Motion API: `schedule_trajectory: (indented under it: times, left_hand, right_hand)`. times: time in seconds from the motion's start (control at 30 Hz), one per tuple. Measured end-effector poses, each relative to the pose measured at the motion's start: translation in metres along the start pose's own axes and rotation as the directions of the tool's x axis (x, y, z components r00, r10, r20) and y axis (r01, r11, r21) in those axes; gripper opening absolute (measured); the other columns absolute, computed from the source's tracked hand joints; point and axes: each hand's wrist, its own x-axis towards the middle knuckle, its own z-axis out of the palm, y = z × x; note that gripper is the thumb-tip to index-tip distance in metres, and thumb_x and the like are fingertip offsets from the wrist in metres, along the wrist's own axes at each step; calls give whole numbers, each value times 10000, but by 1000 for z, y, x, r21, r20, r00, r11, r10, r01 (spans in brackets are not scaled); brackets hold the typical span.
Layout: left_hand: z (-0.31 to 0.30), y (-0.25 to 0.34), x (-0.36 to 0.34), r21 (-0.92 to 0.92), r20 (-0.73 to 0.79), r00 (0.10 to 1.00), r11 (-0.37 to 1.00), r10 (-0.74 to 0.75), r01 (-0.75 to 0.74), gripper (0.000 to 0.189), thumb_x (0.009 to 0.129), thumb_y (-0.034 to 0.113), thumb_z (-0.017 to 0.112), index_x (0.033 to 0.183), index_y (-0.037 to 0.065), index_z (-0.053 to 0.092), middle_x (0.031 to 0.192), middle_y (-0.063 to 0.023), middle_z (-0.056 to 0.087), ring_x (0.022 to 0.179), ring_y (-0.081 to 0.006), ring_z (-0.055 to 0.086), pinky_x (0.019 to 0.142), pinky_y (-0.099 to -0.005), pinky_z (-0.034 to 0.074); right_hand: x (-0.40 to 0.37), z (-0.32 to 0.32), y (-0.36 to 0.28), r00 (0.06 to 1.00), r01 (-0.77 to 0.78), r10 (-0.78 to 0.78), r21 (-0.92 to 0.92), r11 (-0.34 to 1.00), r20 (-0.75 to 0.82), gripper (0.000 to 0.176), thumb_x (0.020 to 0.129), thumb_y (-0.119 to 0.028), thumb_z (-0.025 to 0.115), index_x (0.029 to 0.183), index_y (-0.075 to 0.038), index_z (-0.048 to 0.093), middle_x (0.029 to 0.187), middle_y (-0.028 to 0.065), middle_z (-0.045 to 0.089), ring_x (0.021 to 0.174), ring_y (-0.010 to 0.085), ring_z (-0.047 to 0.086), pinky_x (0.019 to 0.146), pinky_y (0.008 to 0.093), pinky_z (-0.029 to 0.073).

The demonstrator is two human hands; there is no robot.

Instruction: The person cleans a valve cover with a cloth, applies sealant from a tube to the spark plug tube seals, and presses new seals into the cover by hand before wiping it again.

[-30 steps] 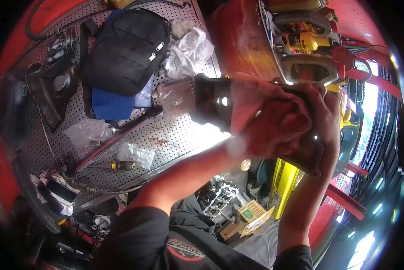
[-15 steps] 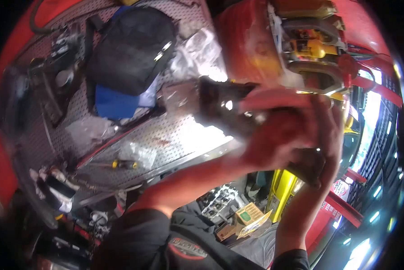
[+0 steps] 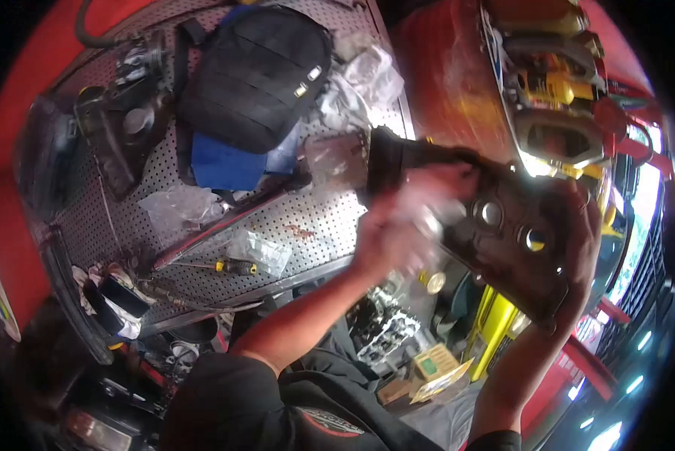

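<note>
A dark metal cover (image 3: 529, 282) with round holes is held up, tilted, at centre right. My right hand (image 3: 580, 237) grips its right edge, with the fingers wrapped round it. Over the left part of the cover is my left hand (image 3: 406, 225), smeared by motion. Its fingers are too blurred to read, and whether it holds anything cannot be made out. Below the hands lies a metal engine part (image 3: 386, 331), and beside it a small yellow box (image 3: 433, 363).
A perforated metal bench (image 3: 318, 248) bears a black backpack (image 3: 254, 79), a blue item (image 3: 228, 164), plastic bags, a yellow-black screwdriver (image 3: 236, 267) and dark parts. Bottles, one of them yellow (image 3: 548, 88), stand at the upper right beside a red container (image 3: 450, 83).
My left hand has moved left, away from my right hand, uncovering more of the cover. The cover now shows its holes more fully. The bench has shifted right in view.
</note>
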Motion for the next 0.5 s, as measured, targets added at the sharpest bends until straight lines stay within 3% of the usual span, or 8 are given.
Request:
schedule_trajectory:
  times: [0.03, 0.1, 0.17, 0.2, 0.27, 0.3, 0.4, 0.5]
  left_hand:
    - [-17, -2, 4, 189, -164, 946, 950, 280, -248, 195, 937, 75, 518, 1084, -7, 617, 871, -125, 712, 558, -149, 657, 417, -262, 508]
    - [-40, -3, 28, 426, -250, 796, 801, 551, -420, 235, 935, 7, 492, 1142, -13, 601, 1002, -122, 695, 766, -139, 674, 634, -263, 553]
    - [-94, -57, 82, 759, 20, 827, 530, 561, -378, 347, 864, -40, 541, 1210, -10, 540, 989, -102, 669, 926, -220, 652, 815, -341, 515]
    - [-105, -88, 113, 695, 109, 763, 500, 637, -516, 364, 833, -52, 545, 1194, -4, 538, 977, -115, 654, 925, -230, 641, 786, -362, 508]
    - [-122, -111, 153, 734, 49, 962, 643, 270, -218, 364, 819, -69, 535, 1173, 15, 520, 963, -110, 637, 908, -190, 631, 749, -325, 511]
    - [-124, -114, 166, 627, 30, 985, 764, 171, -152, 348, 816, -71, 536, 1149, 23, 508, 966, -107, 633, 893, -172, 629, 727, -312, 519]
    - [-96, -79, 139, 637, -70, 977, 745, -200, 198, 279, 798, -76, 562, 1037, 51, 495, 913, -84, 599, 822, -152, 604, 664, -299, 538]
    - [-132, -96, 135, 525, 0, 971, 826, -239, 204, 330, 777, 20, 666, 1053, 81, 495, 922, -75, 577, 820, -198, 596, 692, -354, 529]
  right_hand:
    - [-5, 16, -16, 999, -42, 42, 47, 998, -1, 394, 1006, -326, 538, 1031, 26, 714, 931, 131, 716, 810, 172, 663, 777, 305, 526]
    - [-13, 31, -28, 994, -93, 99, 113, 989, -48, 387, 1006, -324, 538, 1048, 22, 706, 930, 134, 714, 809, 179, 666, 785, 314, 530]
    - [-23, 35, -31, 994, -98, 102, 101, 990, -34, 367, 1000, -315, 550, 1060, 16, 695, 941, 128, 712, 827, 178, 670, 800, 315, 528]
    - [-26, 35, -32, 997, -75, 76, 79, 994, -6, 354, 996, -310, 559, 1064, 12, 688, 950, 122, 711, 841, 176, 672, 809, 313, 526]
    - [-23, 35, -36, 998, 16, -18, 42, 999, 58, 330, 988, -299, 578, 1073, 5, 676, 967, 111, 709, 868, 171, 676, 827, 310, 522]
    - [-21, 35, -36, 993, 69, -71, 21, 997, 92, 320, 984, -293, 587, 1078, 1, 670, 975, 105, 709, 881, 169, 677, 836, 308, 519]
    - [-22, 27, -23, 993, -27, 15, 96, 995, 118, 314, 989, -279, 575, 1095, 3, 665, 994, 101, 707, 903, 156, 675, 833, 279, 517]
    - [-21, 19, -16, 999, -19, 15, 85, 996, 45, 342, 960, -253, 577, 1156, 19, 645, 1100, 130, 700, 981, 223, 678, 879, 334, 519]
